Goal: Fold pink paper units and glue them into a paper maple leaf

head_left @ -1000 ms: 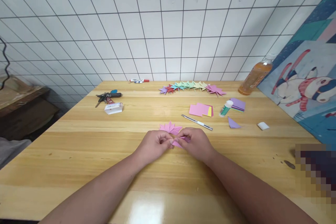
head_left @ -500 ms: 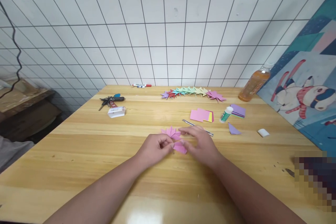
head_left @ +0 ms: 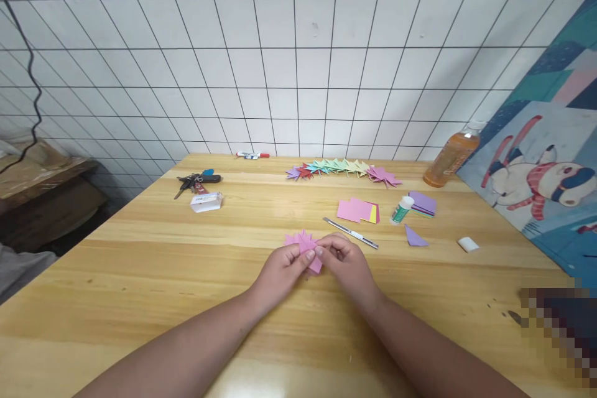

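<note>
Paper (head_left: 315, 265), pink and folded, is pinched between the left hand (head_left: 282, 266) and the right hand (head_left: 349, 266), low over the wooden tabletop (head_left: 153, 273); both thumbs press its near face, their tips almost meeting, with the other fingers curled behind; a spiky pink origami fan (head_left: 291, 239) shows just beyond, partly hidden by the held piece, and whether the two touch cannot be told.

The likeliest trouble is a crooked crease, should one thumb slide while the other presses; pushing forward could bend the fan's points, since they sit so close behind the fingers; the snap-off cutter (head_left: 351, 232) lies just past the right knuckles, so a careless sweep of that hand might knock it, or nick a finger if its blade is out, which is too small to tell; farther right, the upright glue stick (head_left: 402, 210) could topple if bumped.
</note>
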Motion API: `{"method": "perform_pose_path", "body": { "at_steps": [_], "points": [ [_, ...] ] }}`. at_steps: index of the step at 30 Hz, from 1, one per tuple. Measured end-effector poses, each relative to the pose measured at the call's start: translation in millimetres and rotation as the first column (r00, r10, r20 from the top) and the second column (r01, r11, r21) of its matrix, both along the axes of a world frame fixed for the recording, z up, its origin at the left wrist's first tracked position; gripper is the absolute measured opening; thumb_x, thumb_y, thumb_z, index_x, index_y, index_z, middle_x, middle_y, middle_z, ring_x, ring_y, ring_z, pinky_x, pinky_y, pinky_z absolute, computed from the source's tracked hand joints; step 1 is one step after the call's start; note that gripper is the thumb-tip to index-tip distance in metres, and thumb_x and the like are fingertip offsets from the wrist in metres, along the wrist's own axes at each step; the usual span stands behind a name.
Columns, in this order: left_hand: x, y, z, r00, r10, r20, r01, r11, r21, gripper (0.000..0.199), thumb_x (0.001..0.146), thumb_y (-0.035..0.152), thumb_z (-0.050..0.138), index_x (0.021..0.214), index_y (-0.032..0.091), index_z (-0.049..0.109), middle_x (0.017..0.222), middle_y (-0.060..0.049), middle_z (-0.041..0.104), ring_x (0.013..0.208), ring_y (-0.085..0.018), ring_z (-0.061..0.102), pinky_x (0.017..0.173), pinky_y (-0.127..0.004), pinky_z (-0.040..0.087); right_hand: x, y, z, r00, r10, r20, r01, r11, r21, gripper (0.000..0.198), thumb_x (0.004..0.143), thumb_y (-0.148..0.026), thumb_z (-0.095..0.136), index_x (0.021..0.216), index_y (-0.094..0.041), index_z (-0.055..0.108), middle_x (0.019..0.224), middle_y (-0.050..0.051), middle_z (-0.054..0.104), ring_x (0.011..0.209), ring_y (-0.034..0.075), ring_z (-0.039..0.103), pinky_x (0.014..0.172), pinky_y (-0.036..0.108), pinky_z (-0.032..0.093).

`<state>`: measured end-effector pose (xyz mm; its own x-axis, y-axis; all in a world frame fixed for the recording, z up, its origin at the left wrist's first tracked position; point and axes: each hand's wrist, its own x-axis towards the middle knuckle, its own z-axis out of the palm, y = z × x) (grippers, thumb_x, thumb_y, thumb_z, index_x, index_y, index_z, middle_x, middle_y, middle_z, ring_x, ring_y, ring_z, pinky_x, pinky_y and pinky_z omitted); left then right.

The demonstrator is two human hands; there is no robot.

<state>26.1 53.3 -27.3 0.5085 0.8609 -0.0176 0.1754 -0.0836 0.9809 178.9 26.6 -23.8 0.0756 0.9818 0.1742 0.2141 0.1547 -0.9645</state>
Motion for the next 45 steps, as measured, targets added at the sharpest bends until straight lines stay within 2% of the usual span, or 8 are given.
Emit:
{"method": "perform_pose_path", "body": {
  "at_steps": [3,9,16,25,30,34,37,45],
  "points": [
    [-2.3,0.0,-2.7,0.989,-0.055,-0.134,0.062,0.997,0.05,0.039,0.082,0.045,0.048,0.063,0.013,0.058,0.058,0.001,0.055,0.055,-0.011,0.048,0.054,-0.021,0.036,1.1,-1.7,3.1,0.992,0.078,-0.097,-0.085,0.995,-0.061,0.025,0.073,-0.032,0.06,0.094,-0.019,0.066,0.078,0.002,0.061,0.068,0.014,0.054,0.063,0.027,0.045],
    [-3.9,-2.8,-2.3,0.948,-0.188,-0.258,0.22,0.97,0.103,0.034,0.082,0.04,0.048,0.06,0.015,0.057,0.054,0.003,0.047,0.051,-0.009,0.041,0.051,-0.02,0.032,1.6,-1.1,5.2,0.985,0.095,-0.145,-0.111,0.988,-0.108,0.013,0.07,-0.028,0.059,0.07,-0.017,0.063,0.07,0.002,0.063,0.066,0.014,0.056,0.063,0.026,0.046],
    [-9.6,0.2,5.2,0.887,-0.378,-0.264,0.378,0.924,-0.054,0.036,0.08,0.043,0.05,0.057,0.015,0.055,0.053,0.003,0.046,0.048,-0.009,0.039,0.048,-0.02,0.03,3.5,-1.1,4.1,0.991,0.023,-0.13,-0.047,0.982,-0.184,0.018,0.063,-0.018,0.053,0.047,-0.017,0.044,0.048,-0.005,0.041,0.049,0.008,0.039,0.046,0.02,0.032],
    [-11.9,3.5,2.4,0.907,-0.384,-0.175,0.365,0.922,-0.133,0.04,0.076,0.049,0.054,0.056,0.014,0.055,0.05,0.002,0.047,0.046,-0.008,0.037,0.045,-0.02,0.026,10.2,1.3,4.8,0.989,0.14,-0.048,-0.145,0.977,-0.155,0.02,0.072,-0.034,0.056,0.062,-0.017,0.056,0.061,-0.002,0.052,0.055,0.01,0.044,0.049,0.021,0.035],
    [-9.6,2.3,3.4,0.945,-0.293,-0.143,0.274,0.952,-0.139,0.036,0.076,0.048,0.055,0.065,0.014,0.061,0.059,-0.001,0.06,0.048,-0.009,0.047,0.046,-0.019,0.034,12.5,2.7,2.4,0.998,-0.008,0.068,0.013,0.997,-0.073,0.022,0.073,-0.029,0.055,0.055,-0.017,0.051,0.056,-0.003,0.046,0.053,0.01,0.042,0.049,0.021,0.037],
    [-9.0,7.5,0.4,0.984,-0.178,-0.008,0.172,0.959,-0.223,0.038,0.073,0.049,0.058,0.07,0.012,0.063,0.061,-0.004,0.063,0.053,-0.012,0.054,0.05,-0.02,0.04,9.7,1.2,0.9,0.991,0.13,-0.045,-0.136,0.976,-0.17,0.026,0.079,-0.042,0.05,0.083,-0.018,0.06,0.073,0.002,0.057,0.062,0.013,0.053,0.048,0.021,0.043],
    [-7.6,8.7,-1.2,0.995,-0.094,0.03,0.098,0.968,-0.23,0.038,0.072,0.049,0.059,0.072,0.011,0.064,0.064,-0.005,0.063,0.056,-0.012,0.055,0.052,-0.022,0.042,5.9,-0.9,1.3,0.983,0.185,0.022,-0.178,0.967,-0.182,0.021,0.078,-0.038,0.053,0.08,-0.018,0.06,0.068,0.0,0.058,0.062,0.013,0.055,0.052,0.022,0.045],
    [-8.1,5.0,-3.4,0.996,0.045,-0.083,-0.043,0.999,0.028,0.028,0.073,0.041,0.061,0.066,0.014,0.057,0.06,0.003,0.054,0.056,-0.01,0.048,0.053,-0.02,0.036,8.5,1.0,-3.3,0.961,0.201,0.188,-0.18,0.976,-0.125,0.013,0.077,-0.026,0.054,0.07,-0.019,0.061,0.068,0.0,0.062,0.063,0.012,0.056,0.057,0.022,0.043]
  ]
}}
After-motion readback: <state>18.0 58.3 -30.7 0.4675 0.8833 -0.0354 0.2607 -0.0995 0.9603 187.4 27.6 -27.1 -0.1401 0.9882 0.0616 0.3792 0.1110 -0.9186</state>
